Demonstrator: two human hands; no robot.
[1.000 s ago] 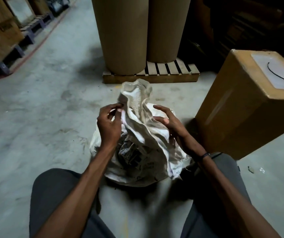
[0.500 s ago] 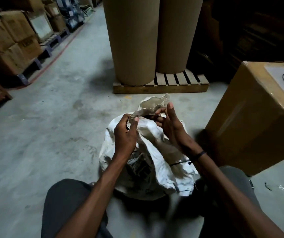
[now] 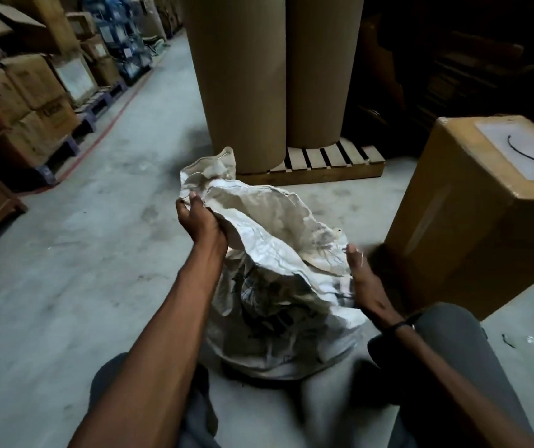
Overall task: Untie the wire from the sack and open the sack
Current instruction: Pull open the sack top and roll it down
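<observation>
A crumpled white woven sack stands on the concrete floor between my knees. Its mouth gapes wide, showing the pale inner lining. My left hand grips the left side of the rim. My right hand holds the right side of the rim, fingers curled on the fabric edge. A black curved wire lies on the white label on top of the brown carton to my right, apart from the sack.
A large brown carton stands close on the right. Two tall brown paper rolls rest on a wooden pallet just beyond the sack. Stacked cartons on pallets line the left aisle. Small scraps lie on the floor at right.
My hands have moved apart, pulling the sack's bunched neck open into a wide mouth. My view has tilted up and shifted.
</observation>
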